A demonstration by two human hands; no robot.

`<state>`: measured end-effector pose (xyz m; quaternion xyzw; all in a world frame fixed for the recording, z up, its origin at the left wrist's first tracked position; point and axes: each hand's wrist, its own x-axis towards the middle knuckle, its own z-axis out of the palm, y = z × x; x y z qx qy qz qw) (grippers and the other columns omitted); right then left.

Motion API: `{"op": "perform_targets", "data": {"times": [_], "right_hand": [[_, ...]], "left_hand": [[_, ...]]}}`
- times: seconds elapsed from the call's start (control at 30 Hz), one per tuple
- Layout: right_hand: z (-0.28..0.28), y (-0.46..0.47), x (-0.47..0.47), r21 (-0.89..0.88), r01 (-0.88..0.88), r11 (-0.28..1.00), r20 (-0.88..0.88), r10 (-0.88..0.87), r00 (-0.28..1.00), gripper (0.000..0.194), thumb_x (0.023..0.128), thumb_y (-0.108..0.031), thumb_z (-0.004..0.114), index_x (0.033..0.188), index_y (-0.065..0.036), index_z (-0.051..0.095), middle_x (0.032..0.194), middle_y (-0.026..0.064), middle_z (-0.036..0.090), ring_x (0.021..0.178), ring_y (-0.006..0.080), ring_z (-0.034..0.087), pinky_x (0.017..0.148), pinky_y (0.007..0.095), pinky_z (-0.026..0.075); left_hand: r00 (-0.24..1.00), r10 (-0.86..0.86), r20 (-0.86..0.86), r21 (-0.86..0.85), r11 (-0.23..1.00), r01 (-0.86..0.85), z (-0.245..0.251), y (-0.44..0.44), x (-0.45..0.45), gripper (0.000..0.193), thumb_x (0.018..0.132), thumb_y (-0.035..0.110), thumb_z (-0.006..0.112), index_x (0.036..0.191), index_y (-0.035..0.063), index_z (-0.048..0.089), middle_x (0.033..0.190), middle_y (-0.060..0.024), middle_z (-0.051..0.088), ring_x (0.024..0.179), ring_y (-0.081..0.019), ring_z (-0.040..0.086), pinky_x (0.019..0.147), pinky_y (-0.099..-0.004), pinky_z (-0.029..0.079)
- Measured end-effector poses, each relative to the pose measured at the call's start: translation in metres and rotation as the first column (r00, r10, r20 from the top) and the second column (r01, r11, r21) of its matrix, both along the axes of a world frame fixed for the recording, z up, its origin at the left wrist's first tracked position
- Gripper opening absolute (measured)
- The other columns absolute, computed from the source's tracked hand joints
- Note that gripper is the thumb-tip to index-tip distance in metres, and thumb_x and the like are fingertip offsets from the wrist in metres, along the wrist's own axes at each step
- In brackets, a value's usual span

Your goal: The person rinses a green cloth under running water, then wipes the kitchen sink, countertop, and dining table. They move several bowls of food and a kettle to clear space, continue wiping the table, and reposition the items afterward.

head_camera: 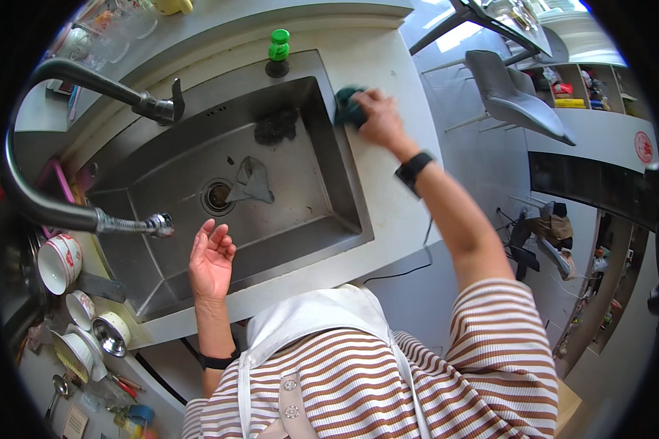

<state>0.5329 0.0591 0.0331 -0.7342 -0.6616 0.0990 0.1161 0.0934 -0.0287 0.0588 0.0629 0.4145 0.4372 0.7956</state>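
My right hand (381, 118) grips a dark green cloth (350, 107), blurred, over the sink's right rim and the pale countertop (395, 181). Over the near side of the stainless steel sink (285, 230), my left hand (212, 263) is raised palm up with fingers loosely curled, holding nothing. A grey cloth (252, 181) lies crumpled on the basin floor, beside the drain (218, 195). Dark wet matter (276, 126), whose kind I cannot tell, sits in the far right corner of the basin.
A curved faucet (49, 211) arches over the sink's left side. Behind the basin stands a green-capped bottle (279, 46). Bowls (60, 263), a cleaver (101, 288) and a steel cup (110, 335) crowd the left counter. A grey chair (505, 99) stands beyond the counter's right end.
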Motion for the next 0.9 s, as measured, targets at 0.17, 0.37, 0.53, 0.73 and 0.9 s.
{"op": "perform_targets", "data": {"times": [0.17,0.37,0.53,0.73,0.9], "right_hand": [[0.032,-0.054,-0.029,0.116,-0.302,0.946,-0.342,0.323,0.882,0.044,0.066,0.005,0.061,0.102,-0.016,0.071,0.115,0.0106,0.061,0.104,0.0326,0.058,0.091,0.0380,0.051],[0.052,0.064,0.128,0.128,-0.076,0.989,-0.153,0.095,0.984,0.069,0.071,0.016,0.047,0.131,-0.017,0.059,0.138,0.0107,0.053,0.130,0.0324,0.048,0.112,0.0363,0.039],[-0.018,0.063,0.155,-0.058,-0.126,0.990,0.255,0.137,0.957,0.062,0.080,-0.004,0.055,0.139,-0.021,0.053,0.143,0.0129,0.049,0.128,0.0395,0.048,0.110,0.0415,0.040],[-0.002,-0.100,0.087,-0.047,-0.171,0.984,0.198,0.177,0.964,0.066,0.077,-0.016,0.068,0.140,-0.013,0.050,0.127,0.0236,0.055,0.116,0.0430,0.052,0.099,0.0471,0.044],[0.023,-0.230,-0.070,-0.121,0.152,0.981,0.124,-0.137,0.983,0.059,0.078,-0.018,0.070,0.134,-0.008,0.052,0.107,0.0217,0.051,0.099,0.0415,0.054,0.084,0.0475,0.048]], "left_hand": [[0.998,-0.056,0.011,0.039,0.998,0.055,0.010,-0.010,-0.001,0.031,0.101,0.024,0.050,0.126,0.0064,0.056,0.109,-0.0117,0.068,0.089,-0.0160,0.063,0.078,-0.0310,0.052],[0.985,0.004,-0.174,-0.060,0.998,-0.015,0.019,-0.044,-0.024,0.032,0.101,0.025,0.052,0.126,0.0071,0.058,0.108,-0.0095,0.069,0.088,-0.0168,0.061,0.078,-0.0317,0.051],[0.981,0.072,-0.180,0.005,0.997,-0.072,0.018,-0.088,-0.042,0.032,0.101,0.025,0.051,0.127,0.0072,0.058,0.110,-0.0082,0.068,0.090,-0.0167,0.059,0.080,-0.0318,0.049],[0.976,0.191,-0.104,0.014,0.982,-0.191,0.014,-0.107,-0.069,0.033,0.100,0.026,0.054,0.127,0.0081,0.058,0.113,-0.0115,0.067,0.091,-0.0175,0.060,0.080,-0.0320,0.049],[0.972,0.233,-0.027,0.059,0.971,-0.232,0.015,-0.092,-0.099,0.030,0.099,0.023,0.054,0.123,0.0054,0.060,0.111,-0.0135,0.069,0.088,-0.0192,0.062,0.079,-0.0321,0.051]]}}
